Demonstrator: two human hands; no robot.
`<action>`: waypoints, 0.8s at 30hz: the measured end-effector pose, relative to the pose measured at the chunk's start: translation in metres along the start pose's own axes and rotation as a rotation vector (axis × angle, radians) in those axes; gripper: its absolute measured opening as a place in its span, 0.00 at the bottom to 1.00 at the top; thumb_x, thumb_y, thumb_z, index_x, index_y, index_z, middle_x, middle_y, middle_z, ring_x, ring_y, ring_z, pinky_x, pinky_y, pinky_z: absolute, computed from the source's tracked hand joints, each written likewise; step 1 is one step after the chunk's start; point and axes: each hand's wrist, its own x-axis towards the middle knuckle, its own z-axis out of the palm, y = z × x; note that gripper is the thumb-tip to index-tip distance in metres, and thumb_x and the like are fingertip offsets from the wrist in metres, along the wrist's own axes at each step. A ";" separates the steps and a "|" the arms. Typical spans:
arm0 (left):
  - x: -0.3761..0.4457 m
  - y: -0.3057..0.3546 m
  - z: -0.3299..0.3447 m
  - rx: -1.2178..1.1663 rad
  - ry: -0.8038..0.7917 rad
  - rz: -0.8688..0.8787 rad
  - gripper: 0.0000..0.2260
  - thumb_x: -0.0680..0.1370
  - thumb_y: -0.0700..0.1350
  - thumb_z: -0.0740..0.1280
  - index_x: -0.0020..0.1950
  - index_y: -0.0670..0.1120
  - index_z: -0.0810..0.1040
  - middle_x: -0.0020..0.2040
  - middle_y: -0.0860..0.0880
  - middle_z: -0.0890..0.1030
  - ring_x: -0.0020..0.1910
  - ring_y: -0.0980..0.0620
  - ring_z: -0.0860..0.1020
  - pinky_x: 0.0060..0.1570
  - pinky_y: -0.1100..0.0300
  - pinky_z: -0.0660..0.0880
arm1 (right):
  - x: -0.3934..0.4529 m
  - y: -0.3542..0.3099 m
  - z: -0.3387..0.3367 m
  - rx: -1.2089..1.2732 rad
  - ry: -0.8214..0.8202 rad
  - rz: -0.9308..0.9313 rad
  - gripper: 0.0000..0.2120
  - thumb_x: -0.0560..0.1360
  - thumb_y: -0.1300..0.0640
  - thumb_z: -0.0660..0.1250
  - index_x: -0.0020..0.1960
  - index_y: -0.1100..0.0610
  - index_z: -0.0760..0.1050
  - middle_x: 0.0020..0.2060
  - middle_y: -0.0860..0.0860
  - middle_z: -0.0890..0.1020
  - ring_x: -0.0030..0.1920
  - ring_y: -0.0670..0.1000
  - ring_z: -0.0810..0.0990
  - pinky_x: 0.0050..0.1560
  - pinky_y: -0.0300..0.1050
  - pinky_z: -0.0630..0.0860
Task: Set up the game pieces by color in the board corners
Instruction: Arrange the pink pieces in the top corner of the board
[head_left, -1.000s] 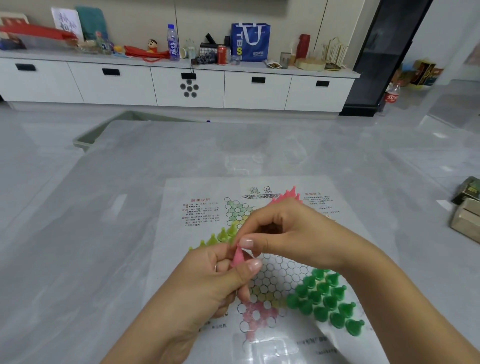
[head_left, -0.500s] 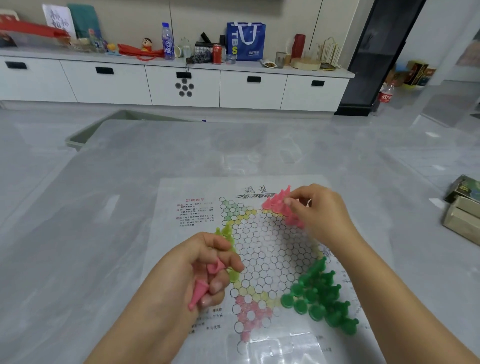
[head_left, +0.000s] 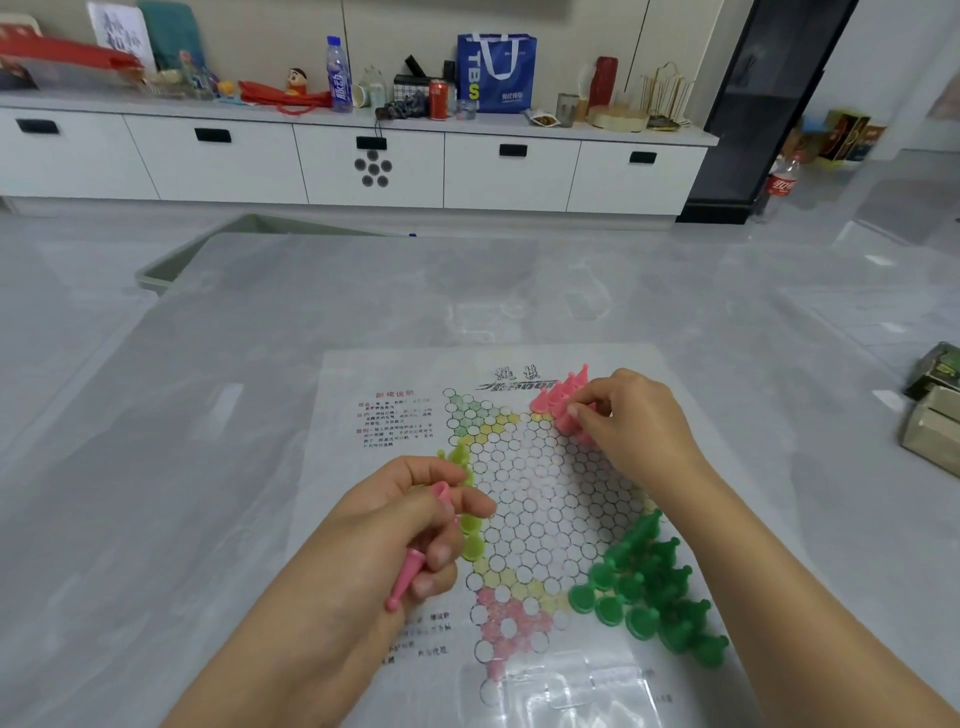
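On the left, the left hand (head_left: 395, 540) is held above the tabletop (head_left: 218, 441), its fingers curled around pink pieces (head_left: 410, 571); one point sticks out below the fingers and another end shows near the thumb. Compared with half a second ago, this hand is seen almost in the same place and the same grip is kept. How many pieces are held cannot be told, because most of them are covered by the fingers.

Just beside this hand, yellow-green pieces (head_left: 470, 525) are stood along the left corner of the board (head_left: 540, 499); several are hidden behind the fingers.

In the middle, the paper board is laid flat, with its hexagon field left free. Its near edge is cut off by the frame, and the printed text is too blurred to be read.

Further right, the pink group (head_left: 558, 397) is stood in the far corner. The right hand (head_left: 634, 421) is placed on it, fingertips pinched on a pink piece; the same spot was touched half a second ago. Part of the group is hidden under the hand.

On the near right, dark green pieces (head_left: 654, 587) are crowded in their corner, slightly blurred.
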 end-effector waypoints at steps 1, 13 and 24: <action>0.000 0.000 0.000 0.004 0.002 0.000 0.08 0.75 0.29 0.55 0.45 0.37 0.73 0.32 0.42 0.80 0.21 0.55 0.62 0.18 0.67 0.58 | 0.000 0.000 0.000 -0.007 -0.004 -0.004 0.08 0.74 0.56 0.65 0.40 0.51 0.82 0.41 0.48 0.76 0.39 0.49 0.79 0.43 0.45 0.76; -0.004 0.000 0.000 0.012 -0.012 0.031 0.06 0.76 0.36 0.60 0.50 0.39 0.76 0.34 0.43 0.81 0.19 0.58 0.61 0.15 0.69 0.59 | -0.003 0.001 0.001 -0.007 0.004 -0.030 0.08 0.75 0.56 0.65 0.41 0.52 0.82 0.41 0.48 0.76 0.39 0.49 0.78 0.42 0.44 0.75; -0.004 0.001 0.000 0.053 -0.019 0.077 0.11 0.69 0.44 0.66 0.49 0.41 0.75 0.29 0.48 0.75 0.19 0.59 0.61 0.16 0.69 0.57 | -0.003 -0.003 -0.012 -0.001 0.111 -0.089 0.10 0.76 0.55 0.63 0.42 0.56 0.81 0.39 0.49 0.76 0.38 0.46 0.76 0.36 0.32 0.67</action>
